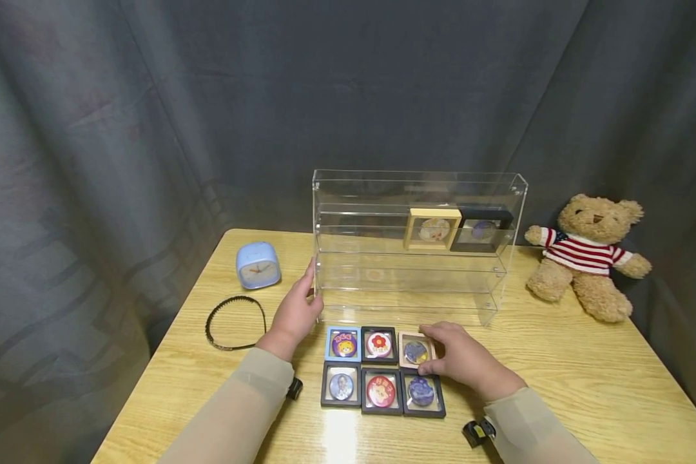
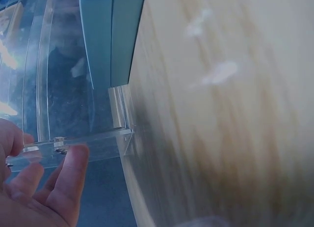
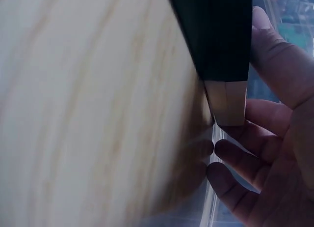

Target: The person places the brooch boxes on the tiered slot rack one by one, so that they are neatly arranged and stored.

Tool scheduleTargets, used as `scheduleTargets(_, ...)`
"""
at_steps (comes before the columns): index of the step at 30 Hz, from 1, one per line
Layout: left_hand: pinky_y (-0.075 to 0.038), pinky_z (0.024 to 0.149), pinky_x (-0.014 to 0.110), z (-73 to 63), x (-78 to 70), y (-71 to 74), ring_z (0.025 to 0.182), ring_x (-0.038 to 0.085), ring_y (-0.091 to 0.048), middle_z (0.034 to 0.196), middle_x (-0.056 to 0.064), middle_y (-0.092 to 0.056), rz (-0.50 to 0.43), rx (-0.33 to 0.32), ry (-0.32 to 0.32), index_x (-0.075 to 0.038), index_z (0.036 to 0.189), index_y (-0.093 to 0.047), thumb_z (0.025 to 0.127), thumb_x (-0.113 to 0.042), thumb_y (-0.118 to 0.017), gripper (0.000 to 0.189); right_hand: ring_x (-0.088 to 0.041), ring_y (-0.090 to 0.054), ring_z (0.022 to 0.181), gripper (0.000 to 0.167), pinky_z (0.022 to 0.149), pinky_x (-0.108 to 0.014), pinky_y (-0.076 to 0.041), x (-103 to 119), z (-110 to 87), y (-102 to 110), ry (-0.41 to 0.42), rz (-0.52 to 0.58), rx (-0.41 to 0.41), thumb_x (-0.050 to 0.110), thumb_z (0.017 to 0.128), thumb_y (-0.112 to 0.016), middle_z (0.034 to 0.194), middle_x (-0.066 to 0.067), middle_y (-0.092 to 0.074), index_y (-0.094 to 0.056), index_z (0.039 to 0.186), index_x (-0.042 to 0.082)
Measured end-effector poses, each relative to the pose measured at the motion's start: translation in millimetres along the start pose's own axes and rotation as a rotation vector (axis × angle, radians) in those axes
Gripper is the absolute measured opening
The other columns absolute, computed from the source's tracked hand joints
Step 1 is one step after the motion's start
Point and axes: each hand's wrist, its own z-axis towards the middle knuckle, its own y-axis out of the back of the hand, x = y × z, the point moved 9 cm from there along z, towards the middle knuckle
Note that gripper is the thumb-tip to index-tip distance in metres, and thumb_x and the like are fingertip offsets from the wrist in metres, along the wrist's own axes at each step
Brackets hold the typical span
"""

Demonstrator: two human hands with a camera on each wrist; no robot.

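Dark grey curtains (image 1: 348, 84) hanging in folds, light wood-grain table (image 1: 586, 367) below — white glare (image 1: 339, 433) on its near side

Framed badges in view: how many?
8: yellow frame and black frame on the clear rack; on the table, blue frame, second black frame, beige frame behind, three black frames in front.

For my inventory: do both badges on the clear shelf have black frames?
No, the left badge is framed in yellow; the right badge in black.
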Motion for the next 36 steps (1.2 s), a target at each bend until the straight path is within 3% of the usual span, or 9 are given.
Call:
scheduleTargets(9, -0.054, 0.088, 0.046, 0.1, 0.7, -0.6, 0.125, 0.031, -0.053, 0.154, 0.011, -0.038, -0.003, -0.001, 0.006, -0.05, 0.155, -0.009, 0.096, -0.012, -0.058, 0.085, -0.033, -0.054, 0.117, 0.078, 0.103, -0.054, -0.041, -1.0, 1.7, 0.8, -0.036, 0.015, -0.015, 0.045, 0.06, -0.092, 0.121, -0.004, -0.064, -0.063, 0.124, 0.011)
scheduleTargets(14, -0.056, 0.084, 0.043, 0.1, 2.6, -1.5, 0.126, 0.031, -0.052, 0.155, 0.009, -0.037, -0.006, 0.004, 0.021, -0.054, 0.153, -0.009, 0.097, -0.014, -0.057, 0.085, -0.033, -0.055, 0.117, 0.083, 0.101, -0.053, -0.043, 2.3, 1.2, 2.3, -0.011, 0.015, 0.0, 0.043, 0.061, -0.092, 0.124, -0.006, -0.063, -0.06, 0.131, 0.01)
scheduleTargets(17, -0.055, 0.085, 0.044, 0.3, 3.4, -1.7, 0.125, 0.031, -0.052, 0.155, 0.01, -0.038, -0.002, 0.003, 0.022, -0.054, 0.153, -0.009, 0.097, -0.014, -0.057, 0.084, -0.024, -0.059, 0.109, 0.083, 0.097, -0.048, -0.048, 3.0, 0.8, 3.6, -0.016, 0.043, 0.009, 0.043, 0.066, -0.09, 0.122, -0.003, -0.063, -0.058, 0.136, 0.012)
scheduleTargets(20, -0.055, 0.087, 0.046, 0.4, 3.3, -1.5, 0.125, 0.031, -0.053, 0.154, 0.01, -0.039, -0.001, 0.002, 0.019, -0.053, 0.154, -0.009, 0.097, -0.014, -0.057, 0.084, -0.013, -0.06, 0.097, 0.072, 0.089, -0.043, -0.051, 3.9, -0.2, 6.1, -0.024, 0.074, 0.012, 0.043, 0.077, -0.083, 0.113, 0.003, -0.064, -0.057, 0.138, 0.014)
scheduleTargets(24, -0.053, 0.09, 0.047, -0.1, 1.9, -0.8, 0.124, 0.031, -0.054, 0.153, 0.011, -0.039, 0.001, 0.001, 0.012, -0.052, 0.154, -0.01, 0.096, -0.014, -0.057, 0.084, -0.011, -0.058, 0.094, 0.057, 0.088, -0.044, -0.051, 6.3, -2.2, 11.7, -0.016, 0.06, -0.009, 0.042, 0.088, -0.073, 0.112, 0.005, -0.065, -0.06, 0.136, 0.014)
scheduleTargets(30, -0.054, 0.088, 0.047, -0.9, 0.6, -0.5, 0.124, 0.032, -0.054, 0.153, 0.012, -0.04, 0.002, -0.003, 0.006, -0.05, 0.155, -0.01, 0.096, -0.014, -0.057, 0.084, -0.007, -0.058, 0.088, 0.047, 0.084, -0.041, -0.052, 10.4, -4.1, 19.3, 0.005, 0.031, -0.033, 0.036, 0.089, -0.073, 0.101, 0.011, -0.064, -0.067, 0.129, 0.011)
scheduleTargets(36, -0.055, 0.087, 0.046, -1.2, 1.0, -0.9, 0.125, 0.032, -0.053, 0.154, 0.01, -0.038, 0.002, -0.004, 0.016, -0.052, 0.155, -0.009, 0.097, -0.013, -0.057, 0.084, -0.007, -0.059, 0.086, 0.028, 0.083, -0.041, -0.053, 15.5, -5.2, 24.4, 0.011, 0.038, -0.042, 0.025, 0.088, -0.075, 0.094, 0.015, -0.062, -0.074, 0.114, 0.015)
